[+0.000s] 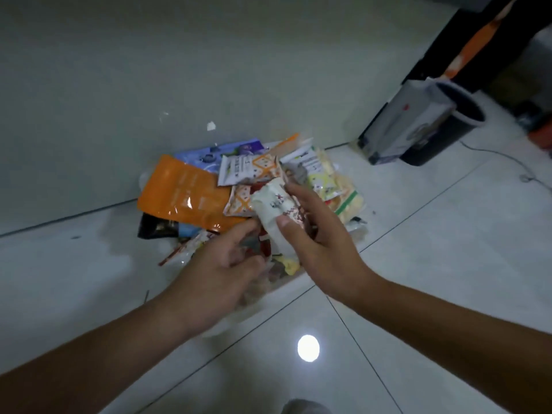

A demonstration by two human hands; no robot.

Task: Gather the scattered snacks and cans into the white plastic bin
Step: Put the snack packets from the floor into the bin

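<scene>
White packet with a red print, held over the middle of the bin. Right hand grips it, thumb across the front and fingers curled behind. Left hand sits over the bin's near side, fingers curled, forefinger reaching toward the packet's lower end. Whether it holds anything cannot be told; its fingertips are hidden among the wrappers.

Bin stands on the tiled floor, far side against the wall. It is heaped: orange pouch overhanging the left rim, black pouch under that, blue pouch at the far side, sachet with an orange lattice near the centre, yellow-green bags at the right rim. No cans show.

Step in hand, as judged: setting the packet into the bin. The heap already rises above the rim, so dropping it on top risks a slide onto the floor. Better to lay it flat in the low spot at the near side, with the left hand pressing the loose wrappers down, then nudge the orange pouch inward.

Writing: none legible. Packet carries dark characters and a red cross-stitch pattern, too blurred to read. Sachet shows a line of dark text, unreadable. No brand can be made out anywhere.
</scene>
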